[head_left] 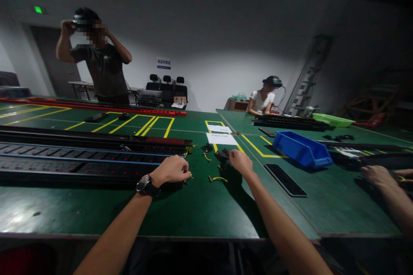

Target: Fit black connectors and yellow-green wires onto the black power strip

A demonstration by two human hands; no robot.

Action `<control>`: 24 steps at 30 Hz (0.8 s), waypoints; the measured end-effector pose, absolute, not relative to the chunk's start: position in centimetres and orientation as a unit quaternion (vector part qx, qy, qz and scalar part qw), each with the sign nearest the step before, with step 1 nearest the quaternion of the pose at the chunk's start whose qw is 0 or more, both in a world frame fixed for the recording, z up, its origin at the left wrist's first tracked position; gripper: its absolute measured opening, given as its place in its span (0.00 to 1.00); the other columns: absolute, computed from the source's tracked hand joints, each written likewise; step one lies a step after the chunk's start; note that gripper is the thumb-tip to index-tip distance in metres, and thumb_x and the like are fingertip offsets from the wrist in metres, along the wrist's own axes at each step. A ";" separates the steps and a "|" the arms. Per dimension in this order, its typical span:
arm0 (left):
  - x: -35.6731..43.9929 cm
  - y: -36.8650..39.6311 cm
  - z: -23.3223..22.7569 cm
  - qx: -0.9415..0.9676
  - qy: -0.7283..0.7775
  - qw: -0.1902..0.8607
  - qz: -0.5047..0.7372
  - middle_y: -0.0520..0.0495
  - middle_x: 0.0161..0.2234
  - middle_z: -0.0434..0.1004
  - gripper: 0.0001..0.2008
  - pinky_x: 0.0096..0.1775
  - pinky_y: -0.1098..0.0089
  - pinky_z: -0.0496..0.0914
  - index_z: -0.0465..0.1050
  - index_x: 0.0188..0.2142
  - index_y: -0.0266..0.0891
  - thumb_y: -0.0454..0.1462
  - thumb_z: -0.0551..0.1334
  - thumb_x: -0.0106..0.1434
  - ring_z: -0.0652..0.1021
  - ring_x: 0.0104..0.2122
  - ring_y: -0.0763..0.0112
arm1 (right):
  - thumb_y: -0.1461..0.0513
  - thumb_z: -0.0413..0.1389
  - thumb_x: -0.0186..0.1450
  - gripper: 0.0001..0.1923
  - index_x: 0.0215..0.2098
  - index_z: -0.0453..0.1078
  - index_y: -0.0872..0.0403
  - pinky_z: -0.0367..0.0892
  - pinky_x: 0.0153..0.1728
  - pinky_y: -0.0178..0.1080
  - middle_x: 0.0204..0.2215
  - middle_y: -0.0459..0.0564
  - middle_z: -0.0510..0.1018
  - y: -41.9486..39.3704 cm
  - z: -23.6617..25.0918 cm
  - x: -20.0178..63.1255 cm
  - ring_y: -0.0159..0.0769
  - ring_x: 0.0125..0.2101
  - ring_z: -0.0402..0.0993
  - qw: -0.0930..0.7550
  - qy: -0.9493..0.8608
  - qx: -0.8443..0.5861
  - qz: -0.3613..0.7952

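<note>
My left hand, with a watch on its wrist, rests as a closed fist on the green table at the end of a long black power strip. A yellow wire end pokes out beside its fingers; whether it grips it is unclear. My right hand reaches to a small black part, its fingers touching it. A short yellow wire lies on the table between the two hands.
A blue bin and a flat black plate lie to the right. White paper sheets lie beyond my hands. A co-worker's hand rests at far right. One person stands behind the table, another sits far back.
</note>
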State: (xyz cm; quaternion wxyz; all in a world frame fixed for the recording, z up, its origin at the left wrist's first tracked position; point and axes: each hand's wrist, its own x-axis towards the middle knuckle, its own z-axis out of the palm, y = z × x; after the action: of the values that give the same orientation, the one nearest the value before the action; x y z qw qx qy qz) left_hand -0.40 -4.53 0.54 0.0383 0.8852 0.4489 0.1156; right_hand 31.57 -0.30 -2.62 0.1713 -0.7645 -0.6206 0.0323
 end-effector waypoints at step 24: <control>-0.1 -4.7 1.0 0.882 0.457 0.056 0.103 0.45 0.27 0.82 0.11 0.29 0.71 0.61 0.82 0.27 0.40 0.41 0.62 0.59 0.76 0.26 0.69 | 0.64 0.53 0.64 0.19 0.50 0.81 0.51 0.69 0.38 0.35 0.40 0.50 0.85 3.2 -6.0 31.9 0.39 0.37 0.80 0.279 -0.628 -0.708 0.164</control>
State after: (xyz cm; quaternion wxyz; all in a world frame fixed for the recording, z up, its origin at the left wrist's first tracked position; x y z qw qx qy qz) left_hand -0.14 -4.72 0.96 0.0561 0.8817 0.4571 0.1030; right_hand 31.92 3.18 -5.98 0.2786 -0.7083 -0.6275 0.1639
